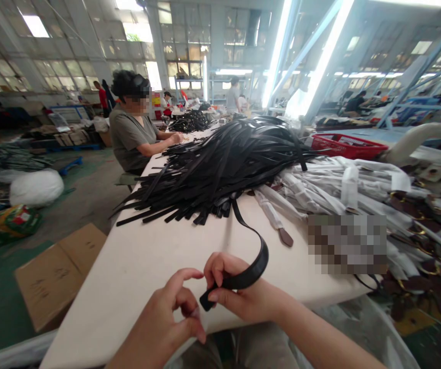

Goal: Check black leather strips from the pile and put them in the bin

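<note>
Right hand clamped on black strap; left hand beside, seemingly pinched empty.

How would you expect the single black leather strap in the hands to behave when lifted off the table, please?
The black leather strap is probably floppy: it curves in a loop from the right hand back toward the heap of black straps. It looks thin and flat, so likely light and unlikely to roll. Its slight sheen suggests it may slip; the left hand sits beside its end.
</note>
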### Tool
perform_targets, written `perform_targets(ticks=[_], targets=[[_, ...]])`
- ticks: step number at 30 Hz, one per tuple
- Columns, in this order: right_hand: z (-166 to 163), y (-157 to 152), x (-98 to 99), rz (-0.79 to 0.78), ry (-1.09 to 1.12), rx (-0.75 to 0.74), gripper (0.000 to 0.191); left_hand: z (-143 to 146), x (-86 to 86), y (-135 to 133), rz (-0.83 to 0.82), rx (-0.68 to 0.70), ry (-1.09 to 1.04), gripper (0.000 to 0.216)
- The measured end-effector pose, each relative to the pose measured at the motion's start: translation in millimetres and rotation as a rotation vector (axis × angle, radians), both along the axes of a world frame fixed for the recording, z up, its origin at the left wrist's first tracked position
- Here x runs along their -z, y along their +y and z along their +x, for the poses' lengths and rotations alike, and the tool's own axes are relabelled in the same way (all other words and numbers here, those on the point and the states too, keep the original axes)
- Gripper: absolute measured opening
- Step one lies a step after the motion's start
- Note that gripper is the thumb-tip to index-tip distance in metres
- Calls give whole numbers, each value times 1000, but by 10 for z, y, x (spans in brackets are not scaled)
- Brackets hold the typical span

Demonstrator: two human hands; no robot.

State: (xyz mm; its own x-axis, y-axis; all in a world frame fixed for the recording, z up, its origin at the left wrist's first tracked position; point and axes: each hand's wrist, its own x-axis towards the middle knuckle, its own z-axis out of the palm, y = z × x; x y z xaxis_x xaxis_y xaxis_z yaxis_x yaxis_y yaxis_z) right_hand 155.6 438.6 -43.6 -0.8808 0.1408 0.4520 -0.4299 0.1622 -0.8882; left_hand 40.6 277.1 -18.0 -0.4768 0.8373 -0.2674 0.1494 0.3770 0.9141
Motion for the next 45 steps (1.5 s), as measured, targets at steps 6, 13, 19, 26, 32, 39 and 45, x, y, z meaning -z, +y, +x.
perform_targets(ticks=[6,13,19,26,32,39,45], targets=[[-3,1,23,-18,38,-29,22,-25,5,-12,-9,55,1,60],[-25,-158,203,-156,-14,-35,25,-28,152,35,55,58,24,51],[-100,-86,318,-664,-145,239,50,19,232,-18,45,-42,20,59],[-165,-257,315,-577,-352,383,63,-15,285,-131,13,-109,-87,70],[-146,-722,428,-374,-293,244,47,-85,404,-337,26,-150,-131,76],[-367,-445,399,-715,-365,387,53,-144,395,-597,-94,-179,-68,93],[-324,-812,503,-240,-328,575,50,-122,335,-609,-81,-216,-80,90]])
